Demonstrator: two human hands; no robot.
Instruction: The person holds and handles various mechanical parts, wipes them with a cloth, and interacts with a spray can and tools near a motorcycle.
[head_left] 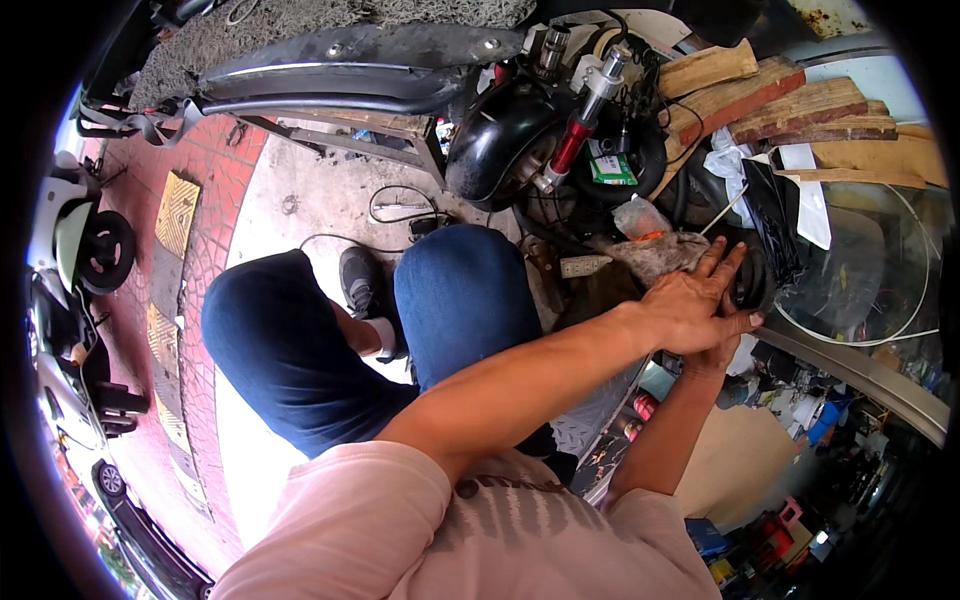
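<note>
Looks like close two-handed handling: our left hand [685, 302], fingers part-spread, overlaps the right hand [716, 354], its fingers hidden. Can't tell either grip. Grey rag [652, 258] just beside left hand. Next move probably calls for uncrossing.

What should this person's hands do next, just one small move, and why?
I'd probably lift the left hand slightly: it appears to lie across the right hand, beside the grey cloth, and hides most of it. Whether the right hand holds anything can't be seen.
</note>
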